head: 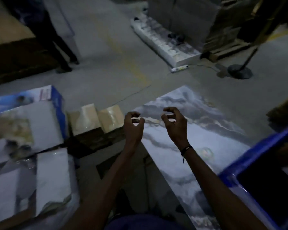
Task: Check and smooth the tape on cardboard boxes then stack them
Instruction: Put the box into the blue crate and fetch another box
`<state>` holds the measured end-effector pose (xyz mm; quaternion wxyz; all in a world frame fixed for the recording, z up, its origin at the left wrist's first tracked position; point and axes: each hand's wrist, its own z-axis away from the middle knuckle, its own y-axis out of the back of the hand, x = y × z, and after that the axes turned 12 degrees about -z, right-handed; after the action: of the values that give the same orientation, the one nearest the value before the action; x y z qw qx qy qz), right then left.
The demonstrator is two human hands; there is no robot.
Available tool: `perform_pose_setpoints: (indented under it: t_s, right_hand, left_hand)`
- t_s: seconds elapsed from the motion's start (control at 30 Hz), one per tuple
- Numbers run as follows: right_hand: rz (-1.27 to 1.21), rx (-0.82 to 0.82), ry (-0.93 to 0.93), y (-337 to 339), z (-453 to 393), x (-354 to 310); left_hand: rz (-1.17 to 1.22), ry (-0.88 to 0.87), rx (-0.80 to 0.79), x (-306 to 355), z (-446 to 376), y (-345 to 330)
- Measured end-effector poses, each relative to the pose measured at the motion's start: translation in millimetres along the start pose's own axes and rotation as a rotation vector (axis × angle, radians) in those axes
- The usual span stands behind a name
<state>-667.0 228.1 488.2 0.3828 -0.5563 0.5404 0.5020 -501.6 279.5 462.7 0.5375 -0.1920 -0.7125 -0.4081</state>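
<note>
Dim, blurred scene. At centre, left hand and right hand raised side by side, fingers loosely curled, holding nothing, over the near corner of a glossy marble-patterned slab tabletop. Two small brown cardboard boxes with shiny tape at centre left, touching, low beside white and blue cartons. Blue plastic crate at lower right. Bare grey concrete floor beyond.

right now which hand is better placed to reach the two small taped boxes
Left. The left hand hovers empty right beside the two small taped boxes. The right hand, also empty, is farther away over the marbled tabletop.
</note>
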Motion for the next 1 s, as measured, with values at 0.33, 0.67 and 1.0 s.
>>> perform_pose_setpoints:
  t_s: [0.33, 0.67, 1.0]
  right_hand:
    - [-0.007, -0.324, -0.117, -227.0, -33.9, 29.6]
    - [0.049, -0.467, -0.278, -343.4, -102.5, 79.8]
    - [0.099, -0.614, -0.561, -443.3, -219.1, 173.6]
  left_hand:
    - [-0.044, 0.232, 0.162, -124.3, -95.4, 169.8]
    - [-0.104, 0.484, 0.215, -222.4, -186.5, 241.6]
    - [-0.206, 0.746, 0.054, -321.7, -305.9, 250.1]
